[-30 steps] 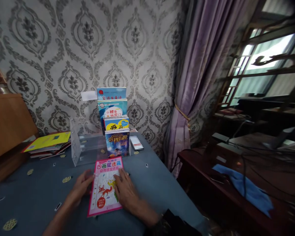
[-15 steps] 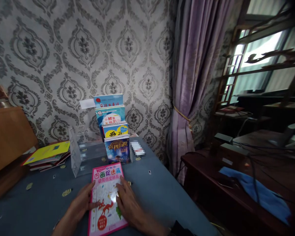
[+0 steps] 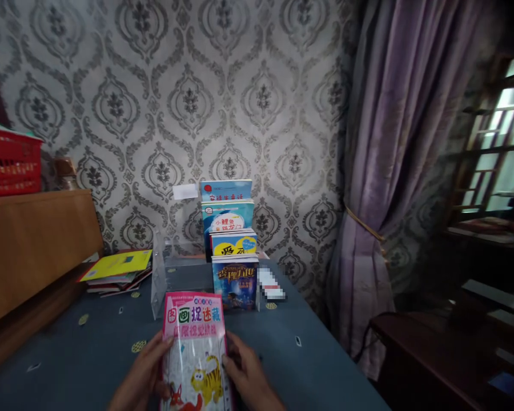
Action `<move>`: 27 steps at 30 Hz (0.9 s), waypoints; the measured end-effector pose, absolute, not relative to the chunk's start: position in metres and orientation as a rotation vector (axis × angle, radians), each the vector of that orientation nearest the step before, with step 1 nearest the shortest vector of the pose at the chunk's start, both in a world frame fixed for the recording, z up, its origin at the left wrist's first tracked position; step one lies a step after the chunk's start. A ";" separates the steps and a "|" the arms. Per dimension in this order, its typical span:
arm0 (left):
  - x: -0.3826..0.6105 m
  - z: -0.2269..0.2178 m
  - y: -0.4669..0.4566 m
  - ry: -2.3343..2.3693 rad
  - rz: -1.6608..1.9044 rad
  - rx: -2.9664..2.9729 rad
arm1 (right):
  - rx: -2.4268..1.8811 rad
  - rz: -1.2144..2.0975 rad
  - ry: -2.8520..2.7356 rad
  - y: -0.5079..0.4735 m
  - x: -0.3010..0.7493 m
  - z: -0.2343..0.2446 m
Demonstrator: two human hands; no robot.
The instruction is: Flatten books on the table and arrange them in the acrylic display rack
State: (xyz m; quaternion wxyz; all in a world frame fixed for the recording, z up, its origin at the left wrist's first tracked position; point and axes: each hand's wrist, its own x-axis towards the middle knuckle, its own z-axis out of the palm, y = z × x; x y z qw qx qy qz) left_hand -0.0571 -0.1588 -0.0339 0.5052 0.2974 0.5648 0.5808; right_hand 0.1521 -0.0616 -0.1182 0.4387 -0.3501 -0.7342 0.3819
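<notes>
A pink children's book (image 3: 197,348) with cartoon animals on its cover is held between my two hands, its cover facing me. My left hand (image 3: 148,371) grips the left edge, thumb on the front. On the right edge, my right hand (image 3: 251,371) holds with its thumb at the cover's side; its other fingers are mostly hidden behind. Just beyond stands a clear plastic book rack (image 3: 158,279). Its right side carries tiered books: a dark blue book (image 3: 235,285) in front, then a yellow-and-blue book (image 3: 246,242), a teal book (image 3: 212,212) and a light blue book (image 3: 227,188).
A stack of books topped by a yellow one (image 3: 120,264) lies left of the rack. Further left is a wooden cabinet (image 3: 43,240) bearing a red basket (image 3: 12,160). A blurred white item (image 3: 270,283) lies right of the rack. The blue tabletop (image 3: 308,371) ends at the right, beside a curtain (image 3: 381,171).
The pink book has been lifted and tilted up. My right hand has moved from its cover to its right edge. The camera view has turned left, bringing the red basket into sight.
</notes>
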 end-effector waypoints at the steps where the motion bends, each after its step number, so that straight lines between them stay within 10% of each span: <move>1: -0.059 -0.032 -0.161 1.364 1.457 0.701 | -0.841 0.971 -1.807 -0.062 0.149 -0.107; 14: -0.090 -0.029 -0.171 1.408 1.561 0.994 | -0.760 0.887 -1.966 -0.076 0.143 -0.061; 27: -0.156 0.193 -0.063 1.144 2.144 1.613 | -0.417 0.050 -2.163 0.028 0.076 0.219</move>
